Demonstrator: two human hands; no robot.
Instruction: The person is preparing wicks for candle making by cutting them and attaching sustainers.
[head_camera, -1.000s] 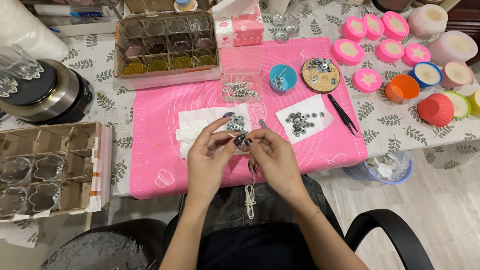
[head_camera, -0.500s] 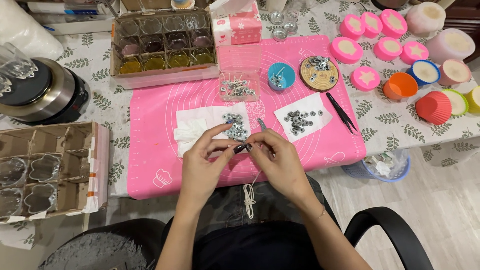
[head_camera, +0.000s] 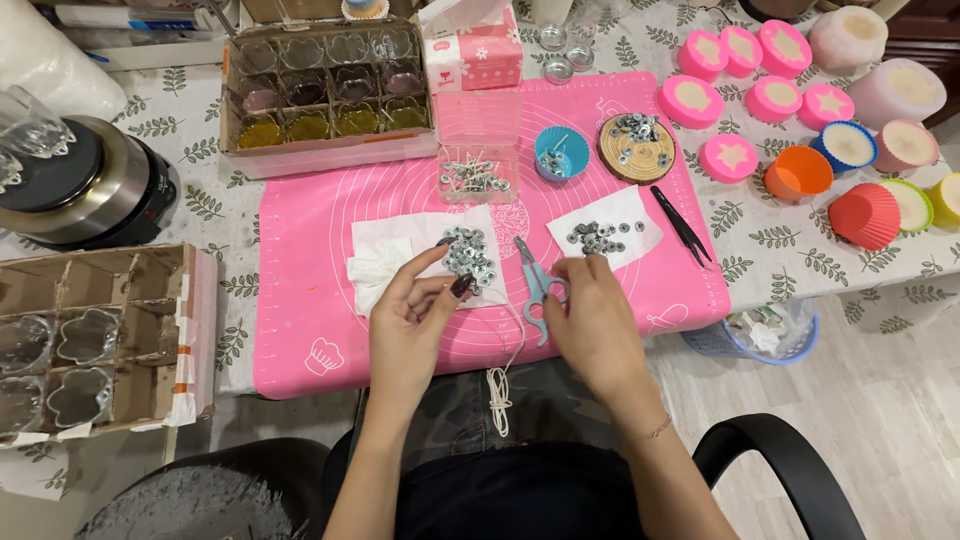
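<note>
Right hand (head_camera: 592, 318) has moved onto scissors (head_camera: 535, 283).

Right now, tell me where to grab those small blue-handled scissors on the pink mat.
Take the scissors by the light-blue handle loops, coming from the near edge of the pink mat. The loops point toward the person, beside the right hand; the metal blades point away, toward the table's far side.

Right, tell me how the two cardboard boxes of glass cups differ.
The far box sits above the pink mat; the near box sits at the mat's left edge. The far box's front cups hold yellowish and purplish fill; the near box's cups look clear and empty, with several cells bare. Both are divided cardboard trays holding flower-shaped glass cups.
</note>
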